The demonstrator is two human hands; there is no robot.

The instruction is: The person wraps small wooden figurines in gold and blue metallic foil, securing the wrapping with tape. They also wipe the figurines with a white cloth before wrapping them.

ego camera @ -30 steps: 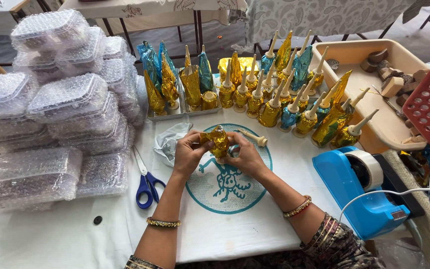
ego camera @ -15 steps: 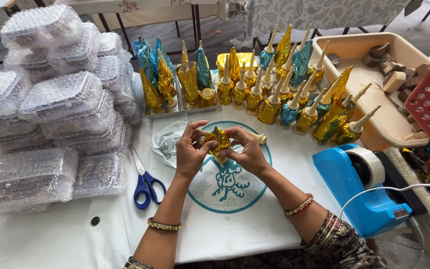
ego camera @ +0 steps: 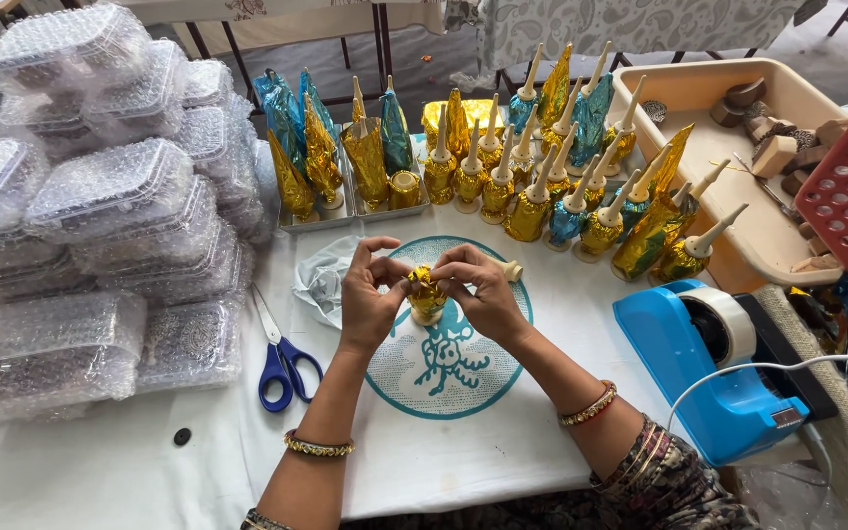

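Both of my hands meet over the middle of the white table (ego camera: pixel 100 471), above a round teal print. My left hand (ego camera: pixel 370 294) and my right hand (ego camera: pixel 478 290) pinch a small gold-foil-wrapped piece (ego camera: pixel 426 291) between their fingertips. The piece stands upright on a pale wooden base that touches the cloth. A small pale wooden knob (ego camera: pixel 513 271) lies just right of my right hand. Bangles sit on both wrists.
Blue-handled scissors (ego camera: pixel 282 358) lie left of my left arm beside crumpled clear wrap (ego camera: pixel 324 280). Bubble-wrapped boxes (ego camera: pixel 90 226) pile up at left. Rows of gold and blue foil-wrapped cones (ego camera: pixel 542 186) stand behind. A blue tape dispenser (ego camera: pixel 714 363) and a beige tray (ego camera: pixel 738 196) of wooden parts sit at right.
The hands and the gold piece stay in the same spot over the print; the fingers have shifted slightly on the foil at its top.
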